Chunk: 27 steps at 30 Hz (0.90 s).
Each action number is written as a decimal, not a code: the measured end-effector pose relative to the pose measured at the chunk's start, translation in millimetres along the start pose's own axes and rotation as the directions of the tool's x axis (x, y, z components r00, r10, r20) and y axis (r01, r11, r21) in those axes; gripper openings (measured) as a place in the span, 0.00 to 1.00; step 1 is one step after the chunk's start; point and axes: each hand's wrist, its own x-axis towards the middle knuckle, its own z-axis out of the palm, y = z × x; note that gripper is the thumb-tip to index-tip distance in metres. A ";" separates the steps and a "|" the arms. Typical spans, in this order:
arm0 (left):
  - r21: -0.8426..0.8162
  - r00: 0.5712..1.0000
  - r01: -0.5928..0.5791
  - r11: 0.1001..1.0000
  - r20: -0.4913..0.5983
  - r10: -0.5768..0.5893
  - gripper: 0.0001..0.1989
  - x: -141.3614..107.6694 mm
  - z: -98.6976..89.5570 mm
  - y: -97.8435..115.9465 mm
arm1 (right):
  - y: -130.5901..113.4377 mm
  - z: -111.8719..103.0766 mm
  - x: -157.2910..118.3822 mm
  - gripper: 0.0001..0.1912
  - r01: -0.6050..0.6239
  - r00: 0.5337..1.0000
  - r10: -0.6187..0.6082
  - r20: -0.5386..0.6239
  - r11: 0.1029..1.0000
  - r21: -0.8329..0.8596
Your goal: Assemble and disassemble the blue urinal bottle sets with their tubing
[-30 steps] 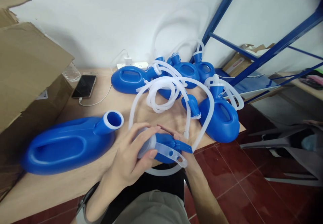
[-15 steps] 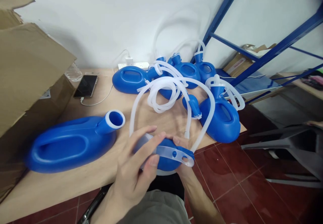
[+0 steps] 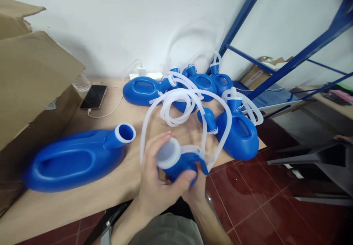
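Observation:
Near the table's front edge, my left hand wraps round a small blue cup-like part with a wide whitish mouth, which faces up and left. My right hand grips the same part from the right, its fingers partly hidden behind it. A translucent tube arches over the table from beside the part. Left of my hands lies a large blue bottle on its side, its neck open. Another blue bottle with a coiled tube stands to the right.
More blue bottles and tubes lie along the table's back, by a power strip. A phone is charging. A cardboard box fills the left; a blue metal rack and grey chair are right.
Both hands have turned the blue part, so its whitish mouth now shows at the left. The translucent strap that lay across its front is now mostly out of sight behind. The view has shifted slightly.

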 end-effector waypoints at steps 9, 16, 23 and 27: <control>0.032 0.974 0.111 0.993 -0.201 -0.102 0.25 7.5 1.5 -13.5 | -7.1 12.3 6.7 0.37 -0.393 0.906 0.373 0.199 0.917 0.072; 0.007 0.951 0.212 0.977 -0.230 -0.205 0.21 16.4 -3.7 -31.0 | -17.7 17.9 15.7 0.30 -0.210 0.964 0.206 0.166 0.978 0.009; 0.154 0.978 0.044 0.987 -0.210 -0.011 0.19 28.8 -27.0 -12.2 | -31.0 -16.5 23.7 0.34 -0.043 0.954 0.087 0.286 0.987 -0.156; 0.269 0.987 -0.077 0.960 -0.114 0.111 0.19 34.8 -39.0 0.8 | -55.9 -25.0 29.4 0.25 0.482 0.870 -0.392 0.299 0.807 -0.341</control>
